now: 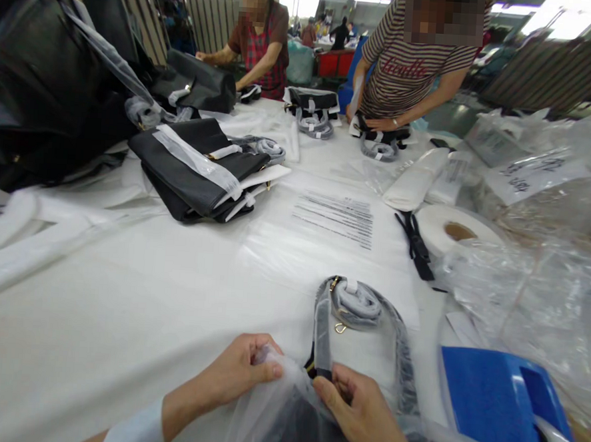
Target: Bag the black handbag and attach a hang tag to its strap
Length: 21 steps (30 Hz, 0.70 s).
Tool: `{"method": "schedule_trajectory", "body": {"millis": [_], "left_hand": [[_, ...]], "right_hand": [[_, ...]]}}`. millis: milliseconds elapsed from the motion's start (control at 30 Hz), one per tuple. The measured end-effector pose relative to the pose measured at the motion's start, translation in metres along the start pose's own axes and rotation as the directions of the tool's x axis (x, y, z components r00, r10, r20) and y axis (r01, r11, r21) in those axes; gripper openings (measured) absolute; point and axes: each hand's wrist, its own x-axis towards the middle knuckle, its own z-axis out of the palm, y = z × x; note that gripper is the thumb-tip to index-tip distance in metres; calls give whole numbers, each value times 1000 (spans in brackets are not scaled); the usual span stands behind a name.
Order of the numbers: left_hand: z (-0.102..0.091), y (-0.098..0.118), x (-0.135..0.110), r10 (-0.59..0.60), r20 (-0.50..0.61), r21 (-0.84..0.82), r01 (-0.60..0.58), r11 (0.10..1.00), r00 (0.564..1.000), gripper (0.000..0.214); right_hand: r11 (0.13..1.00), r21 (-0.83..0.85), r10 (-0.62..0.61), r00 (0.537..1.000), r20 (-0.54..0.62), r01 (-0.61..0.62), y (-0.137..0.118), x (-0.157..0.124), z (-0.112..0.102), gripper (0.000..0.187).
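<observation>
Low in the view, my left hand (236, 372) pinches the edge of a clear plastic bag (258, 412). A dark item (303, 429), probably a black handbag, shows blurred through the plastic; its lower part is out of frame. My right hand (361, 408) closes around the base of a plastic-wrapped strap (324, 336), right beside the plastic's edge. That strap loops up and away over the white table. Inside the loop lies a coiled, wrapped strap (358, 303) with a white band, and a small gold clasp (339, 328) is near it.
A folded black handbag (188, 168) lies farther left, beside a big black pile (43, 85). Printed plastic bags (333, 216) lie mid-table. At right are a white tape roll (455, 232), black straps (417, 245), a blue object (495, 400) and loose plastic. Two co-workers stand opposite.
</observation>
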Motion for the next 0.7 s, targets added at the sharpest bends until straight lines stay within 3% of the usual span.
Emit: {"method": "schedule_trajectory", "body": {"millis": [100, 167, 333, 467, 567, 633, 700], "left_hand": [[1, -1, 5, -80, 44, -22, 81, 996, 996, 54], [0, -4, 8, -117, -7, -48, 117, 992, 993, 56], [-5, -12, 6, -89, -267, -51, 79, 996, 959, 57], [-7, -15, 7, -146, -265, -154, 107, 982, 953, 54], [-10, -14, 9, -226, -241, -245, 166, 955, 944, 55], [-12, -11, 6, -232, -272, -311, 143, 940, 934, 58], [-11, -7, -4, -201, -334, -317, 91, 944, 921, 67]], "right_hand": [[995, -100, -18, 985, -170, 1, 9, 1, 15, 46], [992, -129, -39, 972, -233, 9, 13, 3, 20, 43], [976, -192, -152, 958, -244, 106, 9, -4, 9, 47], [950, -232, -244, 960, -136, 208, 11, -14, 0, 40], [930, -333, -249, 934, -256, 157, 26, -12, 1, 39], [906, -409, -254, 911, -324, 107, 37, -6, 5, 40], [880, -465, -264, 912, -315, 94, 42, 1, 9, 42]]}}
